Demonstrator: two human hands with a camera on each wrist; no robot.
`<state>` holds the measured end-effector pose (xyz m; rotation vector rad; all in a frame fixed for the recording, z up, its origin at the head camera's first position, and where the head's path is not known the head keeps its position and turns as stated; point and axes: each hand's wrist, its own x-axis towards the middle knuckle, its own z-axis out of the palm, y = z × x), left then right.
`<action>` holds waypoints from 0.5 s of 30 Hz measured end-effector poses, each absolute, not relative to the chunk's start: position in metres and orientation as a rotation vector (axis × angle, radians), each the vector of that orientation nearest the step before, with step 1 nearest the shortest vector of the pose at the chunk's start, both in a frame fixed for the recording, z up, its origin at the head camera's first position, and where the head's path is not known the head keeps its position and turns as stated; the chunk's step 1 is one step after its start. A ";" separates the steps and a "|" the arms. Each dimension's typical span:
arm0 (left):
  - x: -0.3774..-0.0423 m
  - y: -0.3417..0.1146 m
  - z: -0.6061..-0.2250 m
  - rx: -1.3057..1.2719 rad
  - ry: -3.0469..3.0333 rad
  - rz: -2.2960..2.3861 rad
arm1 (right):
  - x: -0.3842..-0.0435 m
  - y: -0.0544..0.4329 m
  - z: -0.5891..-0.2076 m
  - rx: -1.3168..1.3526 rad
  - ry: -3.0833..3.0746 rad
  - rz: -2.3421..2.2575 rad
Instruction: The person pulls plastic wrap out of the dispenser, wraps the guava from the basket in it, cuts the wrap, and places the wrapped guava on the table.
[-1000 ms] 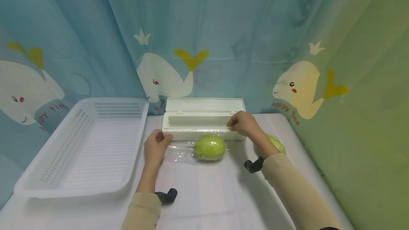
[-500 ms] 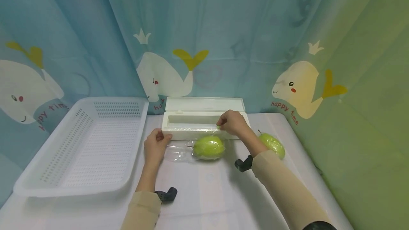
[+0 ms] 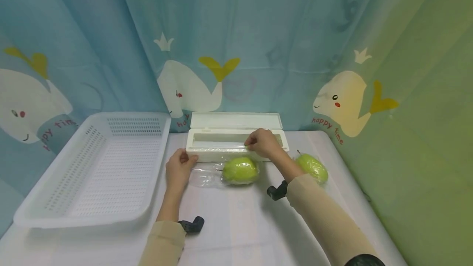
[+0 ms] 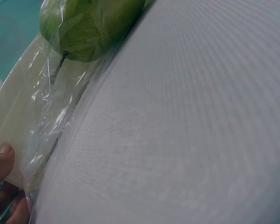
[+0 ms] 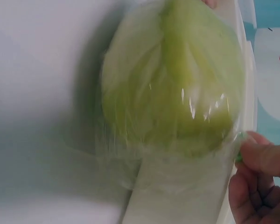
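A white cling film dispenser box [image 3: 221, 131] stands at the back of the table, its lid raised. My left hand [image 3: 178, 169] grips the box's left front corner, thumb on the front face. With thumb and fingertips, my right hand [image 3: 263, 142] pinches a small green slider [image 5: 239, 154] on the box's front top edge, right of the middle. Clear film [image 4: 51, 107] hangs down the front and runs to a film-wrapped green pear [image 3: 241, 170] lying against the box, its stem pointing left. The box interior is partly hidden behind my right hand.
A second green pear [image 3: 312, 168], also in film, lies to the right beyond my right forearm. On the left stands a large white perforated basket [image 3: 92, 221]. A blue and green whale-print curtain [image 3: 258, 32] hangs behind and to the right of the table.
My right hand has slid left along the box's front edge with the green slider, and the second pear has come into fuller view. My left hand stays at the corner.
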<state>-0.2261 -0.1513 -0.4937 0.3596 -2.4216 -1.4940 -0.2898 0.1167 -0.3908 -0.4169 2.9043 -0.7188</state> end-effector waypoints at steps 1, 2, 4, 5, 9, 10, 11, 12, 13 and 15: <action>-0.226 -0.152 -0.493 0.357 -2.422 -1.498 | -0.290 0.114 -0.391 -0.424 2.908 -0.712; -0.226 -0.153 -0.493 0.354 -2.423 -1.501 | -0.290 0.111 -0.390 -0.428 2.911 -0.705; -0.225 -0.155 -0.492 0.350 -2.416 -1.505 | -0.289 0.105 -0.389 -0.441 2.914 -0.687; -0.225 -0.156 -0.492 0.354 -2.414 -1.503 | -0.289 0.101 -0.388 -0.448 2.908 -0.689; -0.224 -0.157 -0.492 0.363 -2.410 -1.508 | -0.285 0.080 -0.389 -0.529 2.905 -0.676; -0.224 -0.157 -0.493 0.360 -2.413 -1.514 | -0.284 0.073 -0.390 -0.566 2.911 -0.660; -0.225 -0.156 -0.493 0.361 -2.415 -1.520 | -0.284 0.065 -0.391 -0.608 2.923 -0.636; -0.225 -0.155 -0.494 0.358 -2.416 -1.526 | -0.283 0.057 -0.392 -0.645 2.938 -0.608; -0.225 -0.154 -0.494 0.350 -2.413 -1.533 | -0.283 0.049 -0.392 -0.677 2.948 -0.587; -0.226 -0.153 -0.494 0.341 -2.404 -1.542 | -0.283 0.032 -0.392 -0.716 2.960 -0.560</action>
